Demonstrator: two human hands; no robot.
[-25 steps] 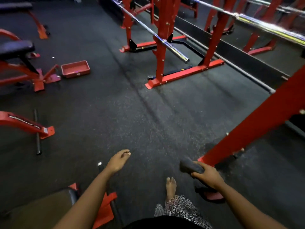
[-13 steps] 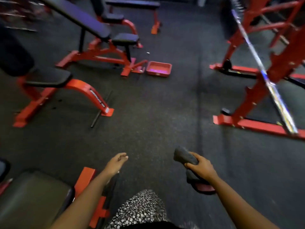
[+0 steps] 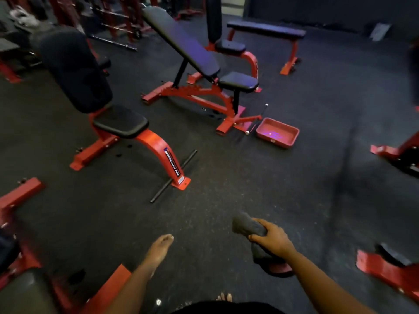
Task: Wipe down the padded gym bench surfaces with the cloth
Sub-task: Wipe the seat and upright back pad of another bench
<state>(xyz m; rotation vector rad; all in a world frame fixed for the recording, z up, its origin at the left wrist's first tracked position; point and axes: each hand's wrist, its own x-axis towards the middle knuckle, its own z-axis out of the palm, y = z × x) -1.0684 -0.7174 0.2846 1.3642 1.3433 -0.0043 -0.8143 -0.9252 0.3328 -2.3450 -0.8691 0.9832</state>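
Cloth (image 3: 248, 225) gripped in right hand (image 3: 273, 239); left hand (image 3: 158, 247) loose, empty; benches (image 3: 120, 122) ahead.

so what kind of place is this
Most likely a gym's free-weights area: red-framed padded benches, such as the incline bench and flat bench, stand on dark speckled rubber flooring.
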